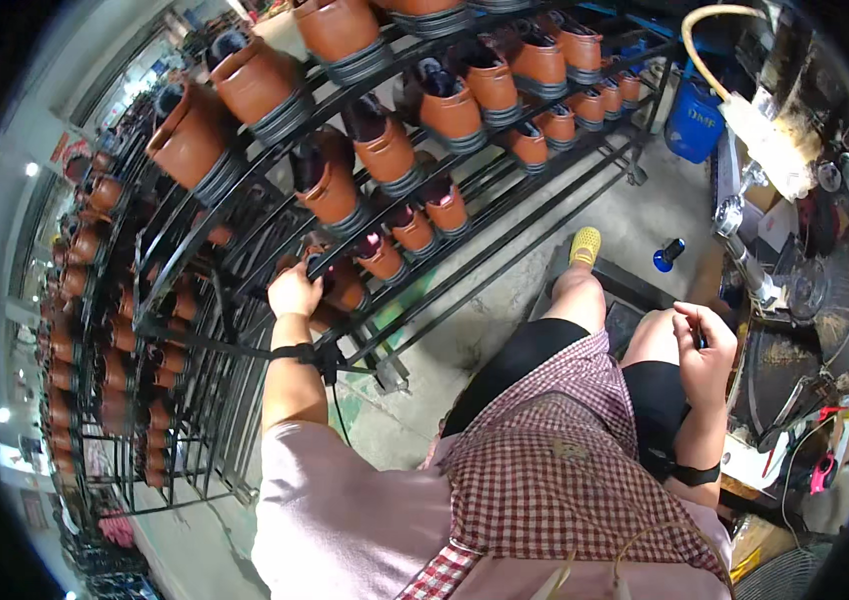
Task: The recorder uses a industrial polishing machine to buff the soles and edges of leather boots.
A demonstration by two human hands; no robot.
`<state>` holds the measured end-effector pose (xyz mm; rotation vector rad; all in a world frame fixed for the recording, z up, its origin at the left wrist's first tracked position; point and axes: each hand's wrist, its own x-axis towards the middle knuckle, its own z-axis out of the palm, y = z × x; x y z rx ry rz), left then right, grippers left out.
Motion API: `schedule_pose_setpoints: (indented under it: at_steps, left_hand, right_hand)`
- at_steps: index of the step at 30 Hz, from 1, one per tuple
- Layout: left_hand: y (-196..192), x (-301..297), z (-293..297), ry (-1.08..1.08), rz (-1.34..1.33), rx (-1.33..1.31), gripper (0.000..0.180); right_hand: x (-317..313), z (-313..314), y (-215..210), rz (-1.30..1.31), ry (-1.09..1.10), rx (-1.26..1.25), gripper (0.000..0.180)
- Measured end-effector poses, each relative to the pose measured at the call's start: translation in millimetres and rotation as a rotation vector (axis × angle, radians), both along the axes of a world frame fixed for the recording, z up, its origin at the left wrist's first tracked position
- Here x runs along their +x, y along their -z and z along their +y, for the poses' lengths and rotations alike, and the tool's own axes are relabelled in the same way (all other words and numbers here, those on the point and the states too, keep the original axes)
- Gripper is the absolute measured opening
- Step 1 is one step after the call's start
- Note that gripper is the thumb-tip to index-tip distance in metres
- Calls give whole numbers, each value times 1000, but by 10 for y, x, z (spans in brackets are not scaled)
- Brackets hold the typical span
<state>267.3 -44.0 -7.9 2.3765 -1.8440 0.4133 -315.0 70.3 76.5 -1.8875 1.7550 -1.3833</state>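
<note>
Brown shoe [347, 288] | dark opening | beside left hand [295, 291] | black rack [663, 90]

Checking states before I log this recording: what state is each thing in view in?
Left hand: at a brown shoe on the rack, grip unclear
Right hand: raised, curled, contents unclear
Other brown shoes: arranged in rows
Rack: loaded
Blue container: standing upright
Yellow shoe: worn
Checked apron: worn
</note>
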Motion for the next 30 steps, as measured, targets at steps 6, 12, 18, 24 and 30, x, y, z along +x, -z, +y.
schedule_pose_setpoints:
  at_steps: [6, 12, 18, 24, 30]
  left_hand:
    - [-133, -209, -45, -141, 111, 98, 44]
    - [-835, -995, -465, 389, 147, -726, 78]
    - [-1144, -1182, -740, 412, -209, -473, 33]
    - [-1341, -3020, 298, 932, 279, -383, 31]
    - [-1051, -4013, 562, 1591, 275, 97, 27]
  right_hand:
    - [-109, -147, 39, -25, 7, -2, 10]
    - [-41, -339, -99, -50, -55, -29, 10]
    - [303, -206, -341, -51, -184, 39, 7]
    - [257, -289, 169, -640, -399, 625, 19]
    - [0, -281, 329, -421, -207, 576, 12]
